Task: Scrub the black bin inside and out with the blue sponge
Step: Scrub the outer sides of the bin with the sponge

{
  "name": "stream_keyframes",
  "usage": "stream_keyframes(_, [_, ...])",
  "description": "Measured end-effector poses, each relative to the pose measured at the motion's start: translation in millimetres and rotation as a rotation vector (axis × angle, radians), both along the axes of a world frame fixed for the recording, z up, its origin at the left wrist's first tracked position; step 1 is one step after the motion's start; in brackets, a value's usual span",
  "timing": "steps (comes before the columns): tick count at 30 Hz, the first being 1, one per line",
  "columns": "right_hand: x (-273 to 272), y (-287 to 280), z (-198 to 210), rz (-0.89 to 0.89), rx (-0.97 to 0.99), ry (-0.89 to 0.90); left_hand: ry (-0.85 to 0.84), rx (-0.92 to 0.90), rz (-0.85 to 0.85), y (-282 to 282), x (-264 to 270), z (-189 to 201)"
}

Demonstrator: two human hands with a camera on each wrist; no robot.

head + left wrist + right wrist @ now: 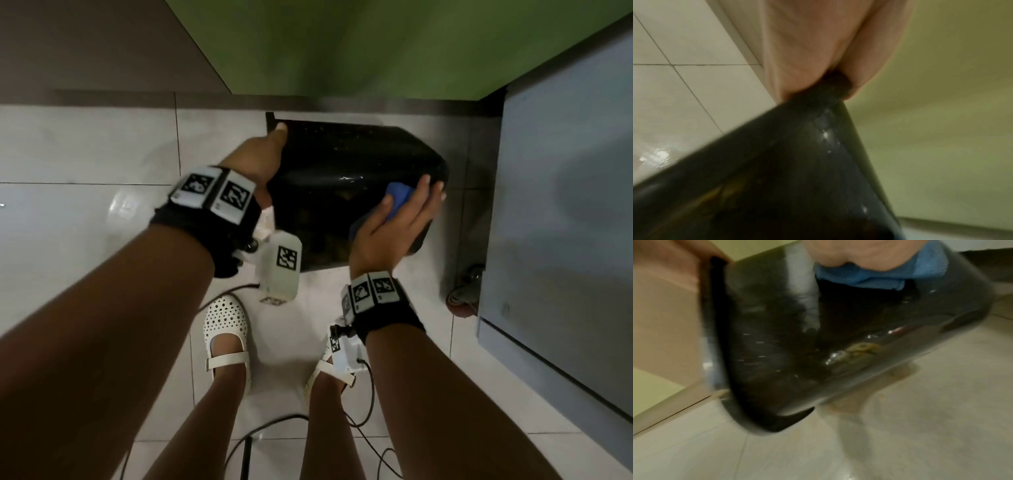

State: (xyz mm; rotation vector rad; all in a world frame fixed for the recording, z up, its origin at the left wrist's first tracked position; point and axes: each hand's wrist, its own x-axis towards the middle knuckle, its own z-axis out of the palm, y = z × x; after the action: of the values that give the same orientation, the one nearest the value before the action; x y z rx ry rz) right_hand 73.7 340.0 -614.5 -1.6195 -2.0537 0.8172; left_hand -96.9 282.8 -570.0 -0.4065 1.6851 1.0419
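The black bin [342, 185] lies tipped on its side above the tiled floor, its glossy wet wall towards me and its rim to the left. My left hand [263, 154] grips that rim [830, 94], thumb over the edge. My right hand [404, 212] presses the blue sponge [397, 198] against the bin's outer wall near its base end, fingers spread and curled over the sponge. In the right wrist view the blue sponge [879, 275] sits under my palm on the black bin [818, 337], which shows streaks and a yellowish smear low on its wall.
A green wall [376, 44] rises behind the bin. A grey cabinet [565, 205] on castor wheels [466, 291] stands close on the right. My feet in white shoes [226, 332] stand on the white tiles [85, 154], with black cables [363, 411] trailing near them.
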Motion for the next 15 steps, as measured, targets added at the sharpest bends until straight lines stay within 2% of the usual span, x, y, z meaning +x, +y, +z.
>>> stream_keyframes(3, [-16.6,-11.9,11.8,0.115,-0.052,0.08,-0.033,0.088,0.072,-4.7,19.4,9.4])
stream_keyframes(8, [-28.5,-28.5,15.6,0.355,0.05,0.082,0.201,0.031,-0.044,-15.9,33.9,6.1])
stream_keyframes(12, [-36.9,-46.1,20.9,0.604,0.063,0.058,0.306,0.082,-0.084,-24.4,42.8,9.4])
stream_keyframes(15, [-39.7,-48.7,16.0,0.656,0.112,-0.003,0.36,0.087,-0.133,-30.8,48.3,6.1])
